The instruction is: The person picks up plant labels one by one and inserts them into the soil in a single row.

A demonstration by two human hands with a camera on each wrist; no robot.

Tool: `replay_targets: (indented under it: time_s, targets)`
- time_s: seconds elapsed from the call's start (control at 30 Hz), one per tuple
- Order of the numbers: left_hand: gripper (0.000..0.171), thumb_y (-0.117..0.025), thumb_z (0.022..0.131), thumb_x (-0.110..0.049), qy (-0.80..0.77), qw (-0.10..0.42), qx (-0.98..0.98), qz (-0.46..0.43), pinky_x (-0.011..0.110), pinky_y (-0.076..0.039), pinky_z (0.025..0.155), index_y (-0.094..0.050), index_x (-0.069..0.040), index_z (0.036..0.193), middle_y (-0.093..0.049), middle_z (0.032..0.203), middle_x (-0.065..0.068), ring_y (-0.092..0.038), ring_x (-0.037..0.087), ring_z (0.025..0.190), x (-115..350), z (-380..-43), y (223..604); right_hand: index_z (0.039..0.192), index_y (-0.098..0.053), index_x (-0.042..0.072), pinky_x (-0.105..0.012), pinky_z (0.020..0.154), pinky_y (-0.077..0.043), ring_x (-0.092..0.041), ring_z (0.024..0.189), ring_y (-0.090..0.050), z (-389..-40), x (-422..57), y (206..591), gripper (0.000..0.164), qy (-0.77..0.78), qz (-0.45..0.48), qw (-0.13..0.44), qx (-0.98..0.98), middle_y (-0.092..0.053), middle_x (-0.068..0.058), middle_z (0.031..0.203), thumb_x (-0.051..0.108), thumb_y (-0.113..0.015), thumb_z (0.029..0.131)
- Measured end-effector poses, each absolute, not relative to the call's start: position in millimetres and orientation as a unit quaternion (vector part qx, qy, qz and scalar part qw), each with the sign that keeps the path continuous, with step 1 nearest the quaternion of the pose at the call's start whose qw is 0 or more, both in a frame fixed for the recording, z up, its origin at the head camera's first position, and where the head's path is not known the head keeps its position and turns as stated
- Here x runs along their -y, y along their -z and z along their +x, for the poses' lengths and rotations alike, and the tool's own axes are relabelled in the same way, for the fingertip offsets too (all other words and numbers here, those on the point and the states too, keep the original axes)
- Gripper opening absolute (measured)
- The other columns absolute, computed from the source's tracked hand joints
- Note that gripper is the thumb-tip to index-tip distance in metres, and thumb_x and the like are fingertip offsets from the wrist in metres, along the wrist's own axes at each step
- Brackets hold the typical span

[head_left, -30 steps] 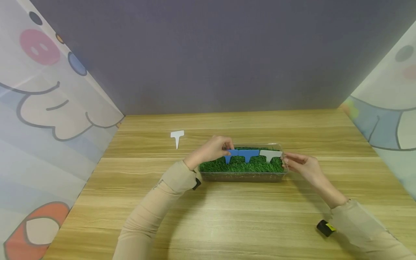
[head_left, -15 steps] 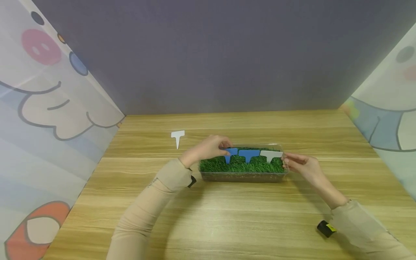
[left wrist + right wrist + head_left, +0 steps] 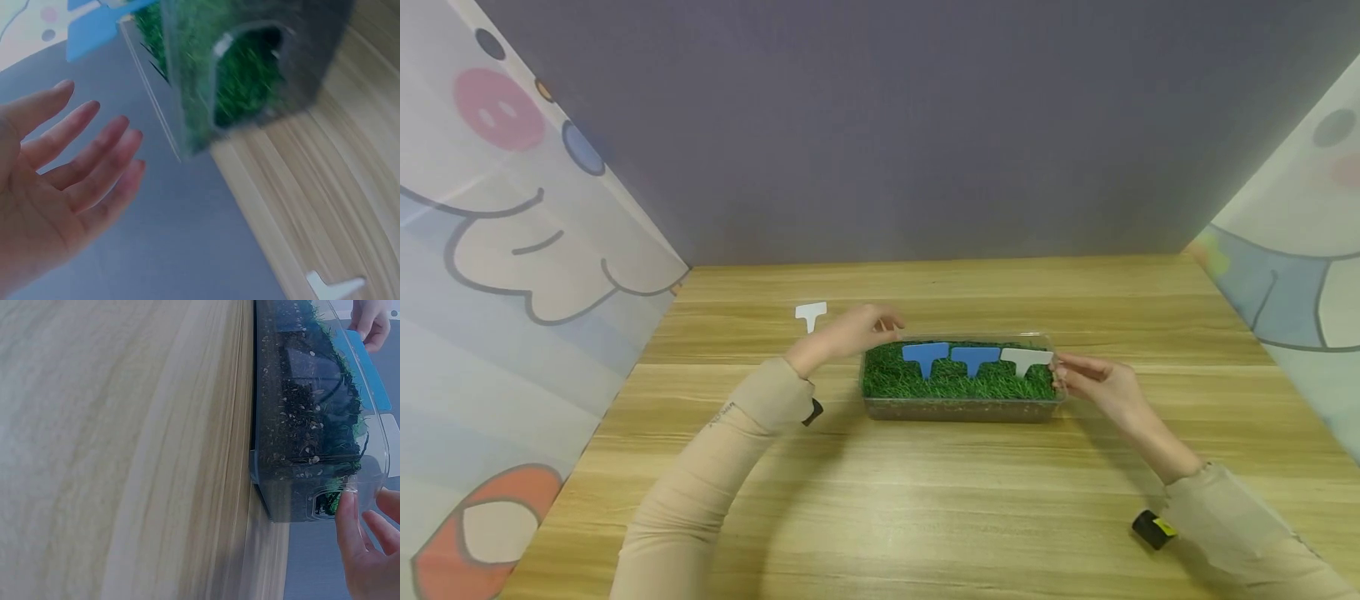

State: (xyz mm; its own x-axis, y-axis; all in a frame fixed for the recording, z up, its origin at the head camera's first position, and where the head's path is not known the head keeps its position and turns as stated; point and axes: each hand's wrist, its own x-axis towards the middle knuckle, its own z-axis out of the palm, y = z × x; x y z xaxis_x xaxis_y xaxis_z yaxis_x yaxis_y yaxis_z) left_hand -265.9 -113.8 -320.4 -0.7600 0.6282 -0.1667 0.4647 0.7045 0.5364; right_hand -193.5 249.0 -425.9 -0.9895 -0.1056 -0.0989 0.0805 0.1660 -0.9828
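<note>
A clear plastic planter box with dark soil and green grass stands on the table. Two blue T-shaped plant labels, a left one and a middle one, stand upright in the grass beside a white plant label at the right. My left hand hovers by the box's back left corner; the left wrist view shows its fingers spread and holding nothing. With thumb and fingers, my right hand pinches the box's right end wall near its cutout.
Another white plant label lies on the wooden table, behind my left hand. A grey wall rises at the table's back edge. Printed cartoon panels flank the table. A black wrist device sits by my right sleeve.
My left hand has let go of the left blue label and moved left, off the grass. That label stays upright. The right hand keeps its hold on the box's end.
</note>
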Motion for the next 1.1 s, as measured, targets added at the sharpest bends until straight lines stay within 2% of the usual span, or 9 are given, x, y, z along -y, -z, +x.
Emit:
replay_targets:
  time_s: [0.17, 0.27, 0.37, 0.5, 0.6, 0.77, 0.9, 1.0, 1.1]
  targets:
    - [0.030, -0.051, 0.090, -0.025, -0.218, 0.160, -0.922, 0.278, 0.028, -0.048, 0.074, -0.057, -0.006, 0.114, -0.060, 0.102, 0.006, -0.056, 0.017, 0.089, 127, -272, 324, 0.121, -0.053, 0.004, -0.022, 0.073, -0.049, -0.009, 0.083, -0.063, -201, -257, 447, 0.057, 0.647, 0.002, 0.054, -0.761, -0.064, 0.011, 0.098, 0.036, -0.066, 0.076]
    - [0.029, -0.051, 0.090, -0.021, -0.223, 0.149, -0.924, 0.272, 0.029, -0.048, 0.076, -0.057, -0.005, 0.114, -0.059, 0.104, 0.007, -0.055, 0.018, 0.091, 133, -275, 326, 0.121, -0.052, 0.003, -0.022, 0.074, -0.049, -0.009, 0.084, -0.063, -198, -255, 442, 0.064, 0.649, 0.011, 0.060, -0.758, -0.065, 0.012, 0.097, 0.042, -0.068, 0.072]
    - [0.027, -0.052, 0.090, -0.017, -0.225, 0.137, -0.927, 0.267, 0.031, -0.048, 0.077, -0.058, -0.004, 0.112, -0.059, 0.105, 0.009, -0.055, 0.020, 0.092, 139, -278, 327, 0.121, -0.053, 0.003, -0.022, 0.074, -0.049, -0.009, 0.084, -0.063, -193, -250, 427, 0.059, 0.646, -0.003, 0.068, -0.760, -0.064, 0.011, 0.098, 0.038, -0.067, 0.076]
    - [0.026, -0.052, 0.089, -0.014, -0.224, 0.136, -0.929, 0.261, 0.034, -0.047, 0.082, -0.058, -0.001, 0.111, -0.058, 0.110, 0.012, -0.054, 0.024, 0.097, 145, -284, 331, 0.119, -0.054, 0.001, -0.020, 0.072, -0.050, -0.009, 0.083, -0.063, -186, -243, 408, 0.041, 0.651, -0.022, 0.071, -0.756, -0.065, 0.005, 0.100, 0.020, -0.061, 0.084]
    - [0.027, -0.053, 0.089, -0.013, -0.216, 0.138, -0.932, 0.256, 0.036, -0.045, 0.086, -0.057, 0.000, 0.112, -0.056, 0.113, 0.014, -0.053, 0.027, 0.100, 150, -291, 335, 0.121, -0.051, -0.003, -0.020, 0.072, -0.050, -0.008, 0.082, -0.063, -183, -239, 401, 0.043, 0.642, -0.020, 0.072, -0.763, -0.064, 0.006, 0.100, 0.019, -0.060, 0.085]
    - [0.029, -0.052, 0.088, -0.008, -0.202, 0.142, -0.937, 0.248, 0.040, -0.041, 0.091, -0.054, 0.003, 0.115, -0.055, 0.116, 0.017, -0.050, 0.030, 0.106, 160, -302, 343, 0.124, -0.049, 0.000, -0.021, 0.075, -0.049, -0.006, 0.084, -0.063, -186, -243, 411, 0.058, 0.634, -0.002, 0.077, -0.770, -0.064, 0.013, 0.097, 0.034, -0.064, 0.080]
    - [0.031, -0.052, 0.088, -0.007, -0.195, 0.142, -0.940, 0.242, 0.041, -0.040, 0.092, -0.052, 0.006, 0.116, -0.053, 0.116, 0.020, -0.049, 0.033, 0.107, 168, -309, 347, 0.122, -0.053, 0.006, -0.022, 0.074, -0.049, -0.008, 0.084, -0.063, -192, -251, 428, 0.062, 0.652, -0.009, 0.075, -0.754, -0.064, 0.011, 0.099, 0.043, -0.066, 0.074]
    - [0.032, -0.052, 0.088, -0.007, -0.188, 0.144, -0.944, 0.229, 0.042, -0.039, 0.094, -0.050, 0.006, 0.117, -0.051, 0.119, 0.021, -0.047, 0.035, 0.110, 173, -314, 350, 0.120, -0.054, 0.006, -0.022, 0.074, -0.049, -0.008, 0.084, -0.063, -192, -251, 428, 0.059, 0.660, -0.018, 0.073, -0.748, -0.065, 0.010, 0.098, 0.041, -0.066, 0.075]
    - [0.034, -0.053, 0.087, -0.006, -0.186, 0.143, -0.948, 0.213, 0.044, -0.037, 0.095, -0.049, 0.006, 0.119, -0.048, 0.123, 0.023, -0.045, 0.037, 0.112, 179, -319, 352, 0.119, -0.054, 0.004, -0.021, 0.073, -0.050, -0.009, 0.083, -0.063, -187, -245, 415, 0.049, 0.656, -0.017, 0.074, -0.751, -0.065, 0.010, 0.097, 0.031, -0.064, 0.080]
